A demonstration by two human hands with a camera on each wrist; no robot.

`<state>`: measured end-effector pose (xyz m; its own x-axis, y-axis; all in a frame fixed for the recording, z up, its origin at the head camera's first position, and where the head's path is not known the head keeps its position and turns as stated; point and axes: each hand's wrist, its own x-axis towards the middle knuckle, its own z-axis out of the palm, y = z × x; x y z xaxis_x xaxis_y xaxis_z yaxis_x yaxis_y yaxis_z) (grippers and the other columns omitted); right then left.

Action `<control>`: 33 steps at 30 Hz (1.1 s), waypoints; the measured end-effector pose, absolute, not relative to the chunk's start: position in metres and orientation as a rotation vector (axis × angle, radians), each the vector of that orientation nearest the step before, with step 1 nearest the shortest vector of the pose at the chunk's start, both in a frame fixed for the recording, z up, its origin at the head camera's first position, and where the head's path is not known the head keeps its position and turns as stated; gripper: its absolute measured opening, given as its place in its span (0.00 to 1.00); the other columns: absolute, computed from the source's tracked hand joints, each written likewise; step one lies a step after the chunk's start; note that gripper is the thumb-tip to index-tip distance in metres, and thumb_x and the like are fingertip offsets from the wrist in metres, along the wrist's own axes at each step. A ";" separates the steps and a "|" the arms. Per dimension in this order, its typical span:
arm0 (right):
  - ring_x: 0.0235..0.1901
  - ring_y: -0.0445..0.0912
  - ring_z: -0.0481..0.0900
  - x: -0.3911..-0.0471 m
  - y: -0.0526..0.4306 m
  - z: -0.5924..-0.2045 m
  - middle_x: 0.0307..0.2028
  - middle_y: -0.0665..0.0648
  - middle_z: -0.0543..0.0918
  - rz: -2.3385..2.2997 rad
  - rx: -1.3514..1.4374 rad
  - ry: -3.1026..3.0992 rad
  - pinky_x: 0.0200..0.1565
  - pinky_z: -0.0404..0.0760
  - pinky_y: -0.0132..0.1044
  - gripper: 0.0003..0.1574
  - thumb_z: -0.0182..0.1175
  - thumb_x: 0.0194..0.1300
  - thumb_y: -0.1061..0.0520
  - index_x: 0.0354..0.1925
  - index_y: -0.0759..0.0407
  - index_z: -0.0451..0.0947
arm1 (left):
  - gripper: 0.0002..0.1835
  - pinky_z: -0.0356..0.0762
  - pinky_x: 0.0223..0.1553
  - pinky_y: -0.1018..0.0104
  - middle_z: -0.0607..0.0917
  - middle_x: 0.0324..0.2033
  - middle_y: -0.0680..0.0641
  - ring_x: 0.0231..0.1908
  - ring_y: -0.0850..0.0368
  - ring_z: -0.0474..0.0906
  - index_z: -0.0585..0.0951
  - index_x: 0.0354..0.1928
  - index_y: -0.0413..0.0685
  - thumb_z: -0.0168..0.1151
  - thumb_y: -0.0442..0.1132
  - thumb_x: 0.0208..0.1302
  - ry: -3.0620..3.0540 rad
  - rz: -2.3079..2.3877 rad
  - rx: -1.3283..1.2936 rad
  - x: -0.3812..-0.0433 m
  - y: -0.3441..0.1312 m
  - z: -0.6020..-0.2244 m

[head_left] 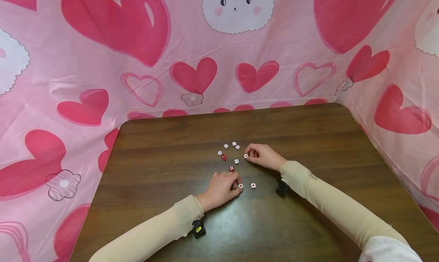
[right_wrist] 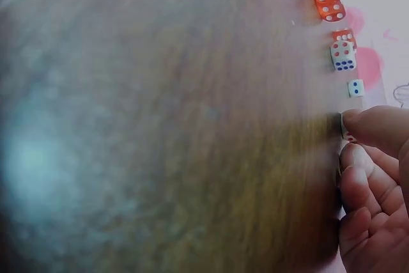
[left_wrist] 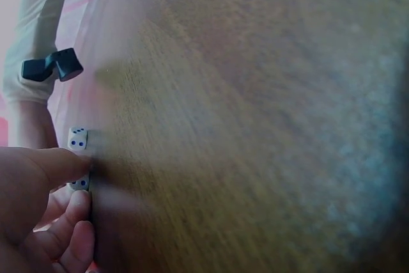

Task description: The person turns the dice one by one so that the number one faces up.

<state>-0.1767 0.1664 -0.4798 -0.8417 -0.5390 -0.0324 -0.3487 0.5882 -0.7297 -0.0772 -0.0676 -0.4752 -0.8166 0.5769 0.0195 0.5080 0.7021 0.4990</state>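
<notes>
My left hand pinches a white die with a red one-spot on top between thumb and fingers, low at the wooden table. Just right of it lies a second white die, also showing a red spot. Farther back, my right hand pinches another white die; in the right wrist view the thumb and fingers partly cover it. Close to the left fingers is a translucent red die with its six up. A white die showing two sits between the hands.
Behind the left hand, another red die and several white dice lie in a loose cluster on the brown table. A pink heart-patterned cloth hangs around the table's back and sides. Small black devices sit at both wrists.
</notes>
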 end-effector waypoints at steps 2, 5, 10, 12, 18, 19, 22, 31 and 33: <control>0.28 0.41 0.75 -0.175 0.167 -0.479 0.27 0.47 0.79 -1.092 -0.734 2.567 0.35 0.74 0.35 0.07 0.69 0.68 0.58 0.43 0.55 0.81 | 0.10 0.58 0.35 0.66 0.76 0.27 0.62 0.30 0.65 0.70 0.80 0.39 0.56 0.73 0.46 0.65 2.774 0.746 0.892 -0.077 -0.068 -0.476; 0.28 0.41 0.75 -0.173 0.168 -0.477 0.26 0.47 0.78 -1.079 -0.736 2.564 0.34 0.74 0.35 0.07 0.70 0.68 0.58 0.43 0.55 0.81 | 0.09 0.58 0.35 0.66 0.76 0.27 0.62 0.30 0.65 0.70 0.80 0.39 0.57 0.73 0.46 0.65 2.780 0.741 0.899 -0.077 -0.068 -0.476; 0.28 0.40 0.74 -0.170 0.169 -0.478 0.27 0.47 0.77 -1.063 -0.767 2.572 0.34 0.74 0.35 0.07 0.70 0.69 0.57 0.43 0.54 0.81 | 0.09 0.57 0.35 0.66 0.76 0.26 0.62 0.29 0.64 0.70 0.80 0.39 0.57 0.73 0.46 0.65 2.783 0.742 0.906 -0.076 -0.068 -0.475; 0.28 0.40 0.73 -0.168 0.170 -0.477 0.27 0.46 0.77 -1.060 -0.791 2.583 0.34 0.74 0.34 0.07 0.70 0.69 0.58 0.43 0.54 0.81 | 0.09 0.57 0.35 0.66 0.75 0.26 0.62 0.29 0.64 0.70 0.80 0.38 0.57 0.73 0.46 0.64 2.786 0.741 0.912 -0.076 -0.068 -0.476; 0.27 0.38 0.72 -0.161 0.172 -0.474 0.26 0.45 0.76 -1.041 -0.836 2.612 0.35 0.73 0.34 0.07 0.70 0.67 0.60 0.43 0.55 0.81 | 0.10 0.57 0.35 0.65 0.75 0.27 0.62 0.29 0.64 0.69 0.80 0.39 0.57 0.73 0.47 0.65 2.784 0.738 0.917 -0.077 -0.068 -0.476; 0.27 0.38 0.72 -0.160 0.173 -0.474 0.26 0.45 0.76 -1.037 -0.838 2.612 0.34 0.74 0.34 0.08 0.70 0.67 0.60 0.43 0.55 0.81 | 0.10 0.57 0.35 0.65 0.75 0.27 0.62 0.29 0.64 0.69 0.80 0.39 0.57 0.73 0.47 0.65 2.782 0.739 0.916 -0.077 -0.068 -0.476; 0.28 0.38 0.72 -0.157 0.175 -0.474 0.27 0.45 0.76 -1.028 -0.842 2.612 0.35 0.74 0.34 0.08 0.70 0.67 0.60 0.43 0.55 0.80 | 0.10 0.57 0.35 0.65 0.76 0.27 0.61 0.29 0.64 0.69 0.80 0.39 0.57 0.73 0.47 0.65 2.781 0.745 0.915 -0.077 -0.068 -0.476; 0.28 0.38 0.72 -0.145 0.184 -0.473 0.28 0.45 0.76 -1.015 -0.831 2.602 0.34 0.74 0.34 0.08 0.70 0.67 0.60 0.42 0.55 0.81 | 0.09 0.57 0.35 0.66 0.77 0.27 0.61 0.30 0.64 0.70 0.80 0.39 0.57 0.73 0.47 0.64 2.786 0.741 0.905 -0.076 -0.067 -0.473; 0.28 0.38 0.72 -0.142 0.186 -0.473 0.28 0.44 0.76 -1.007 -0.823 2.602 0.34 0.74 0.34 0.08 0.70 0.67 0.59 0.42 0.54 0.81 | 0.09 0.57 0.35 0.66 0.76 0.27 0.61 0.29 0.64 0.70 0.80 0.39 0.57 0.73 0.47 0.64 2.787 0.741 0.903 -0.076 -0.067 -0.473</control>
